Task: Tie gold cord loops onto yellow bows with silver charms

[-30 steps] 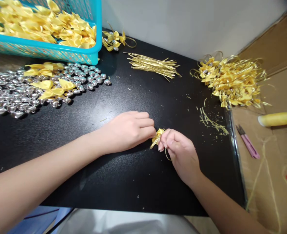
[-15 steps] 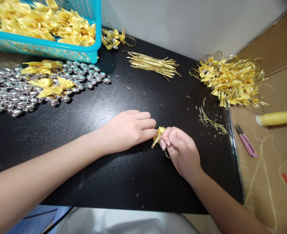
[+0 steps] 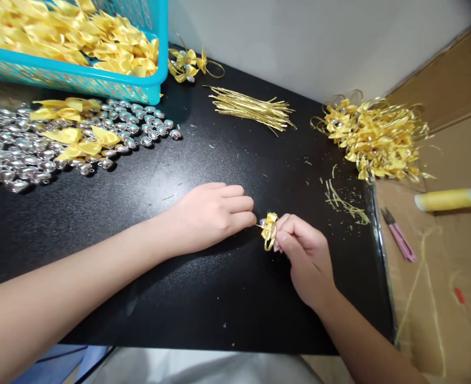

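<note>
Over the middle of the glossy black tabletop, the right hand, fingers closed, pinches a small yellow satin bow with looped gold metallic cord; the curled left hand, fingertips hidden, seems to grip a strand. Tugging too hard or pinching too loosely could slip the loops or crush the bow.

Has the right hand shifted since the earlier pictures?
Yes: the right hand has shifted slightly rightward, nearer the loose gold scraps.

Yellow roll, brown cardboard, pale wall
</note>
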`<state>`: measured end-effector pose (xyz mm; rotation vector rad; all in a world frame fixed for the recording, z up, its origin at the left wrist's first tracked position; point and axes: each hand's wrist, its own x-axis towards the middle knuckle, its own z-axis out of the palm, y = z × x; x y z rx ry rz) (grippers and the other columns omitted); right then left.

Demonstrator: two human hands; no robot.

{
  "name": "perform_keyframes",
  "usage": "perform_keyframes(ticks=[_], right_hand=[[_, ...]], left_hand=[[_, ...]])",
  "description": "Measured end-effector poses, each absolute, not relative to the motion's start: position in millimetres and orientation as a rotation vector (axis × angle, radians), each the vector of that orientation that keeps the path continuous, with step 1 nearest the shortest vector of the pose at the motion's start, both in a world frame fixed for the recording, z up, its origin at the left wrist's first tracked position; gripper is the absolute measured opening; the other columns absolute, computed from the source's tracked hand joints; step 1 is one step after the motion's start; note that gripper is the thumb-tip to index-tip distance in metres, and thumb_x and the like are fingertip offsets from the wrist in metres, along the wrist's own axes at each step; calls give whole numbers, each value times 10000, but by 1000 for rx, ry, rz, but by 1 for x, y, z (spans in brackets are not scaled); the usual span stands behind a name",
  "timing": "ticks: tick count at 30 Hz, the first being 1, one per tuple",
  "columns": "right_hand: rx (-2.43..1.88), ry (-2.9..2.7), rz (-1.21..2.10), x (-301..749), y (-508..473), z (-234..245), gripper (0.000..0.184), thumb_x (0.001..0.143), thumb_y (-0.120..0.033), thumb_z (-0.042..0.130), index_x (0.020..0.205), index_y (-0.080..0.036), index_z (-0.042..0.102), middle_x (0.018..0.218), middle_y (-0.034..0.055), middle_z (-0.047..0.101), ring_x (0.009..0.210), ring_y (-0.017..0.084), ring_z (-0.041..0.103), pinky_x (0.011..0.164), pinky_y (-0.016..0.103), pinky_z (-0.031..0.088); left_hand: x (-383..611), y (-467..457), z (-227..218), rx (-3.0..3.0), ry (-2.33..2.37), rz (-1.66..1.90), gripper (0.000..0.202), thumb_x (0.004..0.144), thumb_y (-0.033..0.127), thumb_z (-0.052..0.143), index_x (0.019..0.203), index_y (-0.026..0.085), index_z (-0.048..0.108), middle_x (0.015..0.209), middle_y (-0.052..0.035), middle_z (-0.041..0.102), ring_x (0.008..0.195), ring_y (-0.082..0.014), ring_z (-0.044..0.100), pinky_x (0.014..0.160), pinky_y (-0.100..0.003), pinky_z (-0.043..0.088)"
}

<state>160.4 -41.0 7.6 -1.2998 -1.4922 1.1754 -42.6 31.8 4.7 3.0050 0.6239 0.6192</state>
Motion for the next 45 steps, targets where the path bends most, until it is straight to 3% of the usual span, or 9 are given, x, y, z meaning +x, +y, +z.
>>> perform_keyframes(ticks=[6,10,13,19,31,35,38,41,45], right_hand=[[-1206,-1379,1121,170,-39,9,285,908,-162,493,626,-187,530,801,15,575,755,154,537,704,322,402],[-1269,-1376,1054,177,-39,12,258,877,-140,527,626,-186,568,816,19,585,732,145,546,663,303,410],[-1270,-1280,1202,180,-37,13,254,897,-157,518,652,-194,575,806,15,629,736,147,607,698,306,475],[-1227,-1139,1559,184,-33,11,232,926,-286,557,721,-187,603,1009,79,752,899,200,727,810,344,563],[-1083,-1197,1739,179,-30,15,356,910,-390,599,633,-208,469,1237,122,694,1230,261,607,1050,461,468],[-1063,-1244,1718,177,-31,13,364,907,-383,599,617,-208,467,1264,117,678,1249,266,589,1075,485,442],[-1056,-1202,1663,177,-30,9,340,897,-373,605,624,-202,495,1192,109,709,1139,257,655,1019,467,487],[-1211,-1163,1510,180,-26,6,292,863,-329,624,624,-194,527,948,72,742,824,192,715,813,362,559],[-1460,-1221,1458,184,-22,8,258,880,-312,579,663,-185,521,639,-15,645,413,62,478,494,229,417]], left_hand=[[-38,29,3,2903,656,699,298,993,201,452,799,172,677,687,-9,601,601,-144,444,558,-279,349],[-39,28,0,2855,680,744,317,999,208,435,789,172,670,669,-9,601,595,-140,452,561,-275,359],[-40,28,0,2845,695,747,323,997,207,432,777,176,666,664,-10,607,597,-141,466,560,-276,369],[-44,27,4,2816,724,767,301,988,211,455,770,173,660,665,-12,612,596,-140,485,563,-266,394],[-52,29,1,2792,763,766,246,978,225,473,809,173,644,682,-12,603,623,-144,491,583,-264,394],[-51,27,6,2741,724,732,190,965,203,484,848,173,630,861,-45,672,727,-152,542,660,-269,433],[-50,27,8,2682,625,682,158,957,175,482,863,175,610,925,-45,680,774,-149,559,703,-266,441],[-50,27,6,2625,588,634,153,941,161,486,834,175,594,867,-35,669,758,-140,564,696,-254,436],[-50,25,3,2602,628,622,149,908,156,506,786,182,588,771,-12,636,681,-127,546,653,-246,417]])
